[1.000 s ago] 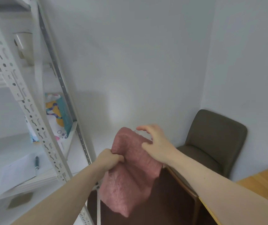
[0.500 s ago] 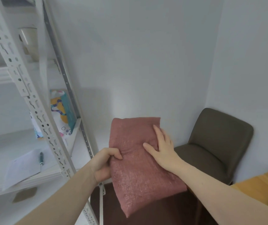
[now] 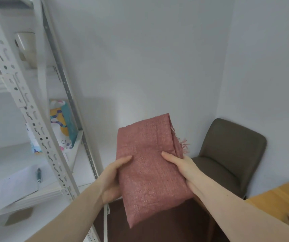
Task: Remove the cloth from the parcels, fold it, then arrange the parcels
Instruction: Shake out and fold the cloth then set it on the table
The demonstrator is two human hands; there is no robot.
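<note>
I hold the cloth [image 3: 150,165], a pink folded rectangle, in the air in front of me, to the right of the shelf [image 3: 26,109]. My left hand [image 3: 113,179] grips its left edge, thumb on top and fingers hidden underneath. My right hand [image 3: 180,165] grips the right edge the same way, just below the loose fringe. The folding step looks nearly complete. Next I judge the cloth needs setting down flat, perhaps on the shelf or the chair [image 3: 227,154] to its right. No parcels are clearly visible.
</note>
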